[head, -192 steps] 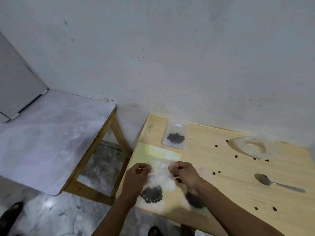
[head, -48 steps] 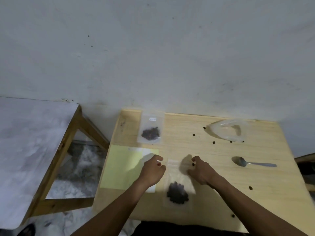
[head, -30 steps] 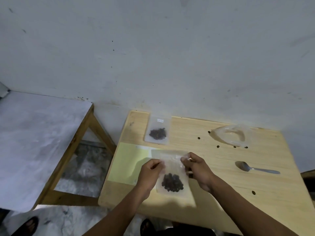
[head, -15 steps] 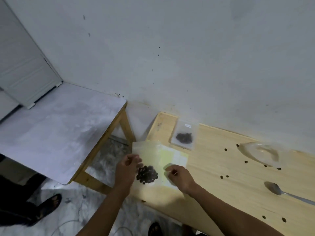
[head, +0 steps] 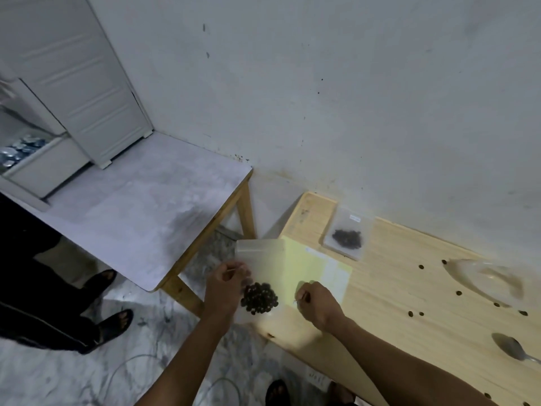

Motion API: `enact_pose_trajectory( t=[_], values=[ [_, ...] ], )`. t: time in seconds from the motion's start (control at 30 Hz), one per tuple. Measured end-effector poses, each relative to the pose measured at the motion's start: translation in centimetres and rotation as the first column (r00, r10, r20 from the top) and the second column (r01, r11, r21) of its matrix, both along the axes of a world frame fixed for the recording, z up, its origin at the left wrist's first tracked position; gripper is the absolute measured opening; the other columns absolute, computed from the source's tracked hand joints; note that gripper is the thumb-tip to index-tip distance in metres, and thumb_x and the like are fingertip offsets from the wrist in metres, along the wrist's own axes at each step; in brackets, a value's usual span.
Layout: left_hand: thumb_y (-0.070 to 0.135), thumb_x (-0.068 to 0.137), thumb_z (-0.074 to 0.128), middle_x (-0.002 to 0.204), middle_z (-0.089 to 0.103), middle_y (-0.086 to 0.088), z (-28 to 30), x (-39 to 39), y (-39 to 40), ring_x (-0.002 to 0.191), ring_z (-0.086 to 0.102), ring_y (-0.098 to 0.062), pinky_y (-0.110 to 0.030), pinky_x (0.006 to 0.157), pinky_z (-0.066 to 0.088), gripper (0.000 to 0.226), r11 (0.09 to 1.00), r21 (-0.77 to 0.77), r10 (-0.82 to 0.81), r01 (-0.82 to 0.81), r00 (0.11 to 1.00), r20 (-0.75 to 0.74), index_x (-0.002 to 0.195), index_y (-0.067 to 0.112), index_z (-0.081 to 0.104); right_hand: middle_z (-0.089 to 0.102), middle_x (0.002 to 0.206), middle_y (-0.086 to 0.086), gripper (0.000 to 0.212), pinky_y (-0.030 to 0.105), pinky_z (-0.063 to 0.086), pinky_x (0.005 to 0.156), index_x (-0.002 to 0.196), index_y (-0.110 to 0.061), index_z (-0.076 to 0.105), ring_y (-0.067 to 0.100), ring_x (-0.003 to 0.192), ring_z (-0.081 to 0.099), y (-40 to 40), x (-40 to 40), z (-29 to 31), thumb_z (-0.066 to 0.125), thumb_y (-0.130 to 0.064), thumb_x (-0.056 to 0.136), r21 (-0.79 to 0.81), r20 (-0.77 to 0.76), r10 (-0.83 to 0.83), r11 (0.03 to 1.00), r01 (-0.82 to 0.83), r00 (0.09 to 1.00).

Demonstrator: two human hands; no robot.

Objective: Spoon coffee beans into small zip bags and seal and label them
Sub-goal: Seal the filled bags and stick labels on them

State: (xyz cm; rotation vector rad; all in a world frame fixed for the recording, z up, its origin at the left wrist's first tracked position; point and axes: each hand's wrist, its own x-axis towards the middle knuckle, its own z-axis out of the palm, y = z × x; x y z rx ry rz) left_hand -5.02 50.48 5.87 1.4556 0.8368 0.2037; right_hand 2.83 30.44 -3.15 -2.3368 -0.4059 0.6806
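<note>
Left hand: pinches clear zip bag of dark coffee beans, hanging past the wooden table edge.
Right hand: fingers curled, contents unclear.
Risk: bag slips floorward.

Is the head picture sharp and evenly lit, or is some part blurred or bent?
Head view: dim, soft light; the zip bag and both hands, left and right, look slightly blurred; the wide lens bends the wooden table edges; the spoon is cut off.

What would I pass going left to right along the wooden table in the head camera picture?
Held bag of coffee beans → yellow label sheet → sealed bag by the wall → empty clear bag → spoon.
</note>
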Motion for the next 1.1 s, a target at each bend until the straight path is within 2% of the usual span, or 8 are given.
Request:
enact_pose_trajectory(
  t=[0.1,0.27,0.4,0.47,0.6,0.87,1.0,1.1],
  values=[
    [0.012,0.092,0.063,0.084,0.073,-0.006,0.5,0.4,-0.3,0.062,0.068,-0.006,-0.016,0.055,0.053,0.006,1.000,0.006,-0.020,0.020,1.000,0.001,0.094,0.008,0.067,0.059,0.078,-0.008,0.014,0.014,0.041,0.062,0.081,-0.019,0.055,-0.001,0.064,0.053,-0.4,0.0,1.9,0.054,-0.011,0.092,0.120,-0.112,-0.095,0.987,0.109,0.989],
    [0.013,0.093,0.063,0.086,0.073,-0.010,1.3,1.9,-1.3,0.069,0.071,-0.013,-0.028,0.065,0.056,0.007,0.996,-0.046,-0.069,0.070,0.997,0.032,0.096,0.008,0.067,0.058,0.080,0.003,0.010,0.024,0.046,0.065,0.089,-0.011,0.060,0.017,0.072,0.055,-2.5,1.1,6.4,0.055,-0.005,0.095,0.338,-0.304,-0.294,0.856,0.391,0.906],
    [0.014,0.094,0.062,0.084,0.072,-0.004,2.5,3.5,-3.3,0.076,0.069,-0.018,-0.036,0.074,0.055,0.008,0.984,-0.085,-0.152,0.159,0.985,0.084,0.099,0.010,0.065,0.053,0.071,-0.007,0.015,0.026,0.046,0.069,0.090,-0.018,0.069,0.015,0.072,0.052,-3.5,2.4,11.8,0.061,-0.005,0.092,0.485,-0.214,-0.302,0.793,0.370,0.929],
    [0.012,0.093,0.062,0.081,0.070,-0.003,3.2,4.4,-4.7,0.076,0.066,-0.018,-0.035,0.071,0.053,0.006,0.977,-0.089,-0.179,0.191,0.975,0.130,0.098,0.009,0.065,0.049,0.065,-0.016,0.015,0.024,0.044,0.070,0.092,-0.019,0.071,0.009,0.067,0.049,-3.6,2.7,13.8,0.063,-0.007,0.091,0.525,-0.139,-0.320,0.779,0.343,0.937],
    [0.016,0.093,0.063,0.084,0.072,-0.004,4.4,5.5,-7.2,0.079,0.069,-0.016,-0.029,0.070,0.055,0.006,0.967,0.019,-0.254,0.255,0.951,0.174,0.093,0.012,0.068,0.046,0.069,-0.004,0.006,0.028,0.044,0.071,0.091,-0.009,0.068,0.012,0.067,0.045,-3.0,2.5,15.5,0.071,-0.007,0.086,0.602,-0.085,-0.427,0.698,0.388,0.900],
    [0.013,0.092,0.063,0.084,0.075,0.005,6.1,6.5,-9.9,0.083,0.071,-0.009,-0.037,0.080,0.057,0.010,0.930,0.161,-0.359,0.331,0.912,0.200,0.088,0.021,0.069,0.060,0.071,-0.004,0.006,0.024,0.048,0.069,0.085,-0.013,0.069,0.009,0.068,0.055,-2.7,2.2,15.8,0.074,-0.013,0.083,0.612,-0.112,-0.604,0.584,0.534,0.789],
    [0.015,0.093,0.062,0.087,0.075,0.006,6.4,6.4,-10.1,0.082,0.072,-0.012,-0.048,0.085,0.055,0.010,0.913,0.181,-0.397,0.366,0.899,0.186,0.089,0.022,0.069,0.060,0.070,-0.006,0.006,0.022,0.046,0.066,0.084,-0.015,0.069,0.008,0.066,0.054,-3.0,2.4,15.8,0.075,-0.014,0.082,0.615,-0.090,-0.619,0.581,0.532,0.780],
    [0.016,0.094,0.059,0.087,0.075,0.006,6.8,6.3,-10.2,0.081,0.072,-0.012,-0.048,0.086,0.055,0.011,0.899,0.202,-0.424,0.389,0.888,0.179,0.090,0.021,0.068,0.057,0.068,-0.007,0.007,0.024,0.046,0.065,0.083,-0.016,0.068,0.009,0.065,0.053,-3.1,2.5,15.8,0.075,-0.014,0.082,0.612,-0.080,-0.620,0.588,0.529,0.781]
  ],
)
